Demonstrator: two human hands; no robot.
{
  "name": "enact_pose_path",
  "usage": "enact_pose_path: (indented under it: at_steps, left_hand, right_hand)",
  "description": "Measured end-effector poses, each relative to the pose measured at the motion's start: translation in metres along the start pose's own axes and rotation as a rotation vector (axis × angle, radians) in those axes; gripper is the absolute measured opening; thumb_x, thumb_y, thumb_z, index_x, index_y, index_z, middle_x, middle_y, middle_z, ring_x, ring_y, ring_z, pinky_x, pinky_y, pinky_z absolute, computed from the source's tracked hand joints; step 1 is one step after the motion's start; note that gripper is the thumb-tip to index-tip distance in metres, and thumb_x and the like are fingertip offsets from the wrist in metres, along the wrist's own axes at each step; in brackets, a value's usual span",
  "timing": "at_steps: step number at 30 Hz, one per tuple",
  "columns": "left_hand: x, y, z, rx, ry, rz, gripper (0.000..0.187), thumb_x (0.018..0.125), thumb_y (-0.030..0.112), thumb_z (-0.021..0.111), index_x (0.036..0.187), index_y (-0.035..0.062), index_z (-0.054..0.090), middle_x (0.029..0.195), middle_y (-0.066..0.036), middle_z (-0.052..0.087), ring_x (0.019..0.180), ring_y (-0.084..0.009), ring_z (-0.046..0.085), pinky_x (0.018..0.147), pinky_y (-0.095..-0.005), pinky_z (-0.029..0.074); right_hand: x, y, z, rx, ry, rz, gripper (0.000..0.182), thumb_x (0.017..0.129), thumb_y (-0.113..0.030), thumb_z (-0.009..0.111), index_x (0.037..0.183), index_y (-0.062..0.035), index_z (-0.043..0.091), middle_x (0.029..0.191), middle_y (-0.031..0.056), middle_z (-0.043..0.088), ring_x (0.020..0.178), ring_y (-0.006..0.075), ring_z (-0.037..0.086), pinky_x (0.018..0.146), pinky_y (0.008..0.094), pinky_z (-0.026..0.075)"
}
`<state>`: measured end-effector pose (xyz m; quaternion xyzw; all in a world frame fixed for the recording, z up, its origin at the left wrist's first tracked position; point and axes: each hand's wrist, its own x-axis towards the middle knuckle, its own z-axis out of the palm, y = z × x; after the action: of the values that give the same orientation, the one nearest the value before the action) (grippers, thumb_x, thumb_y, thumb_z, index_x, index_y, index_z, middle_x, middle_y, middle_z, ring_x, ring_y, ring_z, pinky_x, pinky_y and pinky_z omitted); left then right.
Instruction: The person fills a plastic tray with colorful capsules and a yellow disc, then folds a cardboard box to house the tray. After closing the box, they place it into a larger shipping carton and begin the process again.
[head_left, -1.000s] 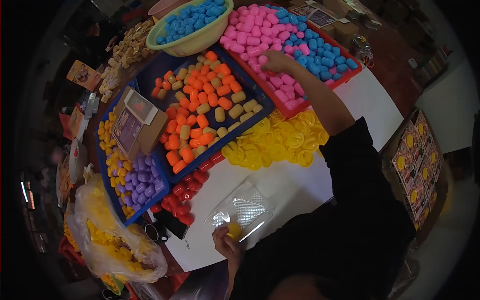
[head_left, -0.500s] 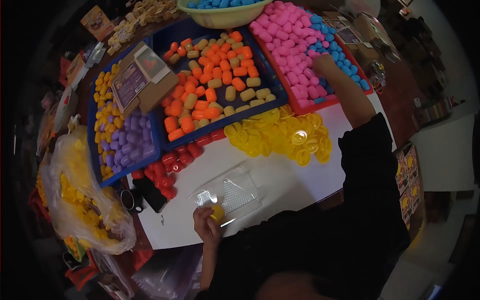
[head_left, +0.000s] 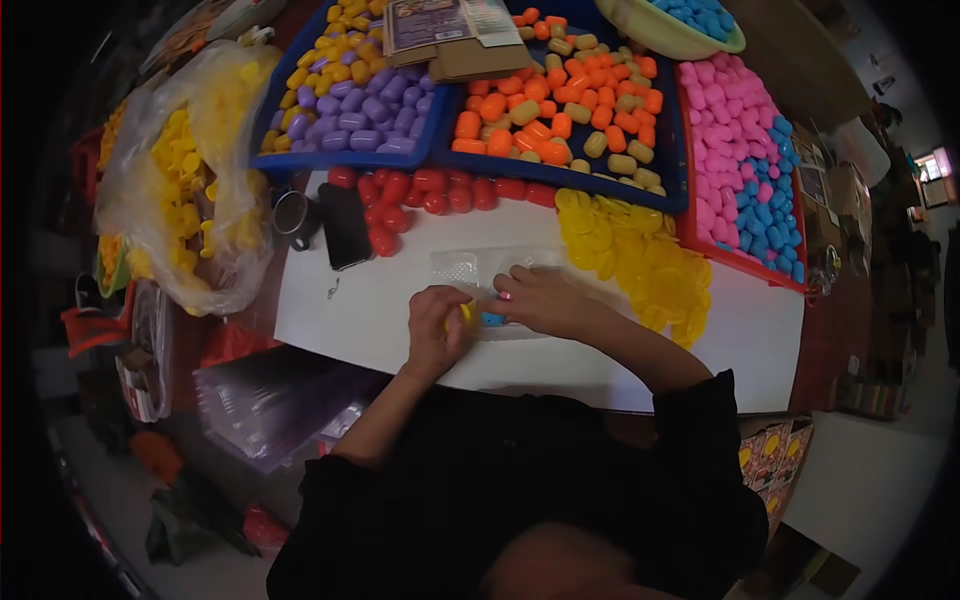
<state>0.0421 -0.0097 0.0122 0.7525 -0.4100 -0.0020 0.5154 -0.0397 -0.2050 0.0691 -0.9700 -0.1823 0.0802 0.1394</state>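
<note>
Left hand: the left hand (head_left: 436, 328) sits just left of centre in the frame, fingers curled narrowly around a small yellow piece (head_left: 466, 314) that peeks out at its right edge.
Right hand: the right hand (head_left: 538, 300) lies at centre, palm down, fingers bent over a blue capsule (head_left: 492, 320) at the thumb side; a pink capsule (head_left: 505, 296) shows between its fingers. Whether it grips them or only covers them, I cannot tell.
Meeting point: the two hands touch or nearly touch, with the yellow piece and the blue capsule just beside each other between them.
Clear tray: a clear plastic tray (head_left: 462, 268) lies on the white table (head_left: 370, 300) under and just above both hands.
Yellow shells: a heap of yellow half shells (head_left: 630, 260) lies right of centre, near the right hand.
Red capsules: a row of red capsules (head_left: 420, 192) runs along the table above the tray.
Dark items: a phone (head_left: 345, 224) and a mug (head_left: 293, 214) stand left of the red capsules.
Upper bins: purple and yellow capsules (head_left: 350, 105) in the upper left bin, orange and tan capsules (head_left: 560, 115) at upper centre, pink and blue capsules (head_left: 745, 170) at upper right.
Bag: a plastic bag of yellow pieces (head_left: 190, 170) sits at the left edge.
</note>
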Motion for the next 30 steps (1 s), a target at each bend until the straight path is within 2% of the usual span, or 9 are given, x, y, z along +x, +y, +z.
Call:
enact_pose_path:
  at_steps: [2, 4, 7, 12, 17, 20, 24, 27, 30]
  left_hand:
    - [0.001, 0.003, -0.002, 0.069, 0.018, 0.008, 0.019, 0.073, -0.001, 0.052, 0.088, 0.0071, 0.058, 0.088, -0.007, 0.057, 0.087, -0.0218, 0.055, 0.078, -0.0336, 0.035]
    - [0.000, 0.004, -0.003, 0.116, 0.033, 0.011, 0.019, 0.073, 0.001, 0.052, 0.089, 0.0080, 0.059, 0.089, -0.006, 0.057, 0.086, -0.0199, 0.054, 0.077, -0.0323, 0.034]
    - [-0.001, 0.004, -0.002, 0.108, 0.051, 0.010, 0.016, 0.074, 0.004, 0.053, 0.088, 0.0088, 0.059, 0.088, -0.004, 0.057, 0.086, -0.0166, 0.054, 0.075, -0.0305, 0.031]
    - [0.021, 0.026, -0.019, -0.103, 0.035, -0.066, 0.025, 0.078, 0.010, 0.056, 0.103, 0.0062, 0.056, 0.104, -0.013, 0.053, 0.100, -0.0291, 0.050, 0.090, -0.0389, 0.034]
    - [0.161, -0.022, -0.081, 0.290, 0.201, 0.212, 0.036, 0.074, 0.008, 0.058, 0.109, 0.0058, 0.051, 0.112, -0.017, 0.048, 0.109, -0.0335, 0.045, 0.093, -0.0391, 0.037]
    - [0.270, -0.117, -0.108, 0.712, 0.157, 0.151, 0.041, 0.072, 0.006, 0.055, 0.113, 0.0080, 0.050, 0.114, -0.021, 0.048, 0.108, -0.0391, 0.046, 0.091, -0.0426, 0.039]
    - [0.353, -0.226, -0.126, 0.844, -0.353, 0.009, 0.049, 0.074, 0.007, 0.057, 0.121, 0.0104, 0.045, 0.121, -0.020, 0.045, 0.108, -0.0405, 0.046, 0.092, -0.0420, 0.040]
    - [0.371, -0.215, -0.127, 0.882, -0.504, -0.062, 0.040, 0.076, 0.010, 0.056, 0.116, 0.0086, 0.049, 0.120, -0.022, 0.045, 0.106, -0.0406, 0.048, 0.091, -0.0413, 0.041]
    - [0.371, -0.229, -0.131, 0.926, -0.491, 0.163, 0.034, 0.078, 0.014, 0.056, 0.110, 0.0060, 0.051, 0.116, -0.024, 0.045, 0.107, -0.0396, 0.048, 0.091, -0.0402, 0.041]
  right_hand:
    - [0.010, -0.004, 0.008, 0.007, -0.054, -0.037, 0.038, 0.082, -0.030, 0.059, 0.116, -0.0175, 0.051, 0.110, 0.0065, 0.052, 0.100, 0.0262, 0.052, 0.077, 0.0355, 0.047]
    - [-0.008, 0.002, 0.003, 0.383, 0.061, -0.016, 0.039, 0.087, -0.032, 0.053, 0.119, -0.0101, 0.051, 0.110, 0.0130, 0.054, 0.098, 0.0317, 0.053, 0.087, 0.0367, 0.043]
    - [-0.023, 0.004, -0.016, 0.859, -0.054, 0.088, 0.042, 0.092, -0.034, 0.044, 0.122, -0.0045, 0.048, 0.115, 0.0165, 0.053, 0.099, 0.0340, 0.051, 0.092, 0.0361, 0.039]
    - [-0.003, 0.001, -0.017, 0.834, -0.196, 0.136, 0.045, 0.093, -0.033, 0.039, 0.127, -0.0046, 0.043, 0.120, 0.0161, 0.052, 0.110, 0.0332, 0.047, 0.097, 0.0358, 0.033]
    - [-0.005, 0.001, -0.018, 0.706, -0.171, 0.076, 0.046, 0.092, -0.030, 0.043, 0.127, 0.0003, 0.042, 0.121, 0.0174, 0.050, 0.112, 0.0323, 0.046, 0.098, 0.0381, 0.032]
    - [-0.023, 0.004, -0.033, 0.589, -0.028, 0.136, 0.045, 0.090, -0.027, 0.048, 0.128, -0.0024, 0.042, 0.122, 0.0163, 0.050, 0.111, 0.0318, 0.047, 0.097, 0.0386, 0.034]
    - [-0.058, 0.010, -0.079, 0.692, 0.140, 0.392, 0.044, 0.086, -0.027, 0.058, 0.123, -0.0055, 0.047, 0.118, 0.0152, 0.054, 0.105, 0.0307, 0.052, 0.091, 0.0363, 0.040]
    - [-0.081, 0.053, -0.082, 0.532, 0.551, 0.477, 0.041, 0.081, -0.017, 0.065, 0.117, -0.0039, 0.052, 0.106, 0.0124, 0.060, 0.095, 0.0260, 0.058, 0.082, 0.0335, 0.046]
    - [-0.072, 0.111, -0.091, 0.473, 0.630, 0.834, 0.035, 0.080, -0.012, 0.065, 0.112, -0.0018, 0.054, 0.100, 0.0127, 0.062, 0.092, 0.0247, 0.059, 0.077, 0.0329, 0.047]
